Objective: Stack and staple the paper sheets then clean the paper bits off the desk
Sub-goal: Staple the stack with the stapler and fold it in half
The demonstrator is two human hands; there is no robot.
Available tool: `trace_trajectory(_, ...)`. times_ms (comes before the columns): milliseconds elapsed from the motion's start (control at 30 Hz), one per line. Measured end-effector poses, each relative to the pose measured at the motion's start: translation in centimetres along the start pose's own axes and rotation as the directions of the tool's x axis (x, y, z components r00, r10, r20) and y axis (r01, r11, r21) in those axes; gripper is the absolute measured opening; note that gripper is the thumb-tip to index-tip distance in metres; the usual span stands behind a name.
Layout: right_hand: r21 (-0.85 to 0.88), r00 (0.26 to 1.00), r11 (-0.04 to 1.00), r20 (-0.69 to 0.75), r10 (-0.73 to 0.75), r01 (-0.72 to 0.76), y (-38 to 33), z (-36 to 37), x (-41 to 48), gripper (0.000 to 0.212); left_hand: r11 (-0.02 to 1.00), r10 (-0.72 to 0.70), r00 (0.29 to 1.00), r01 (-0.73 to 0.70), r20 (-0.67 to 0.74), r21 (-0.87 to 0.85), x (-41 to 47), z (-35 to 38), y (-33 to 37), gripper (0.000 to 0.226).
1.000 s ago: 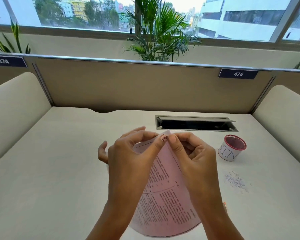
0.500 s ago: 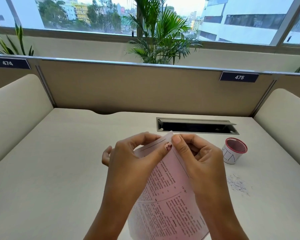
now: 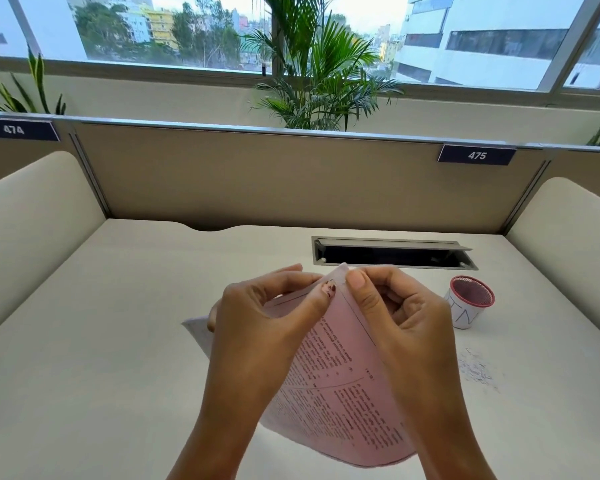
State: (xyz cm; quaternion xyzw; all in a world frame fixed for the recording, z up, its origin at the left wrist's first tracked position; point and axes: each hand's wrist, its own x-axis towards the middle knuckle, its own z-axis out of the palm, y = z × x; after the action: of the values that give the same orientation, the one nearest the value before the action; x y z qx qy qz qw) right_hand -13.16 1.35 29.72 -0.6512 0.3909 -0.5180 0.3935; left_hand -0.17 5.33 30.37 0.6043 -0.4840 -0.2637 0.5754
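Pale desk (image 3: 84,375) fills the near view. Over it the pink paper sheets (image 3: 343,393) are held up by their far corner, with the near edge curling just above the surface. Little has changed from a second ago: both hands have kept the same pinch at that corner, though a pale sheet corner now pokes out left of the left hand (image 3: 257,334). I judge that squaring or fastening the corner is still in hand, and the stack has not yet been set down.

The left thumb tip (image 3: 328,291) presses the top face near the corner, with the other fingers curled behind the sheets. The right hand (image 3: 406,327) sets its thumb just beside it and tucks its fingers in underneath — whether they hold anything more cannot be told. No stapler shows.

Farther right, paper bits (image 3: 477,370) lie scattered on the desk, uncleaned, near a red-rimmed cup (image 3: 468,306). Beyond are a cable slot (image 3: 392,254), the partition (image 3: 291,181) and a palm (image 3: 319,81) at the window.
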Motion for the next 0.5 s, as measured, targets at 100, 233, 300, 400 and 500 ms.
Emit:
trace_trajectory(100,-0.007,0.999,1.0,0.035,-0.022,0.022,-0.05,-0.03,0.0,0.018,0.999,0.03,0.999,-0.029,-0.028,0.031,-0.07,0.08,0.01,0.021)
trace_trajectory(233,-0.001,0.997,0.998,0.045,-0.056,0.056,-0.13,-0.09,0.09,0.02,0.993,0.063,0.997,-0.057,-0.054,0.106,-0.08,0.22,-0.38,0.025)
trace_trajectory(300,0.009,0.998,0.999,0.043,-0.05,0.049,-0.11,-0.09,0.12,0.024,0.989,0.073,0.995,-0.065,-0.061,0.133,-0.11,0.26,-0.45,0.029)
trace_trajectory(400,0.05,0.998,0.999,0.055,-0.002,-0.001,-0.14,-0.2,0.18,0.022,0.99,0.088,0.995,-0.082,-0.052,0.119,-0.14,0.21,-0.21,0.024)
trace_trajectory(500,0.084,0.998,0.996,0.065,0.023,-0.028,-0.22,-0.36,0.21,0.022,0.99,0.092,0.995,-0.089,-0.024,0.107,-0.17,0.07,0.15,0.013)
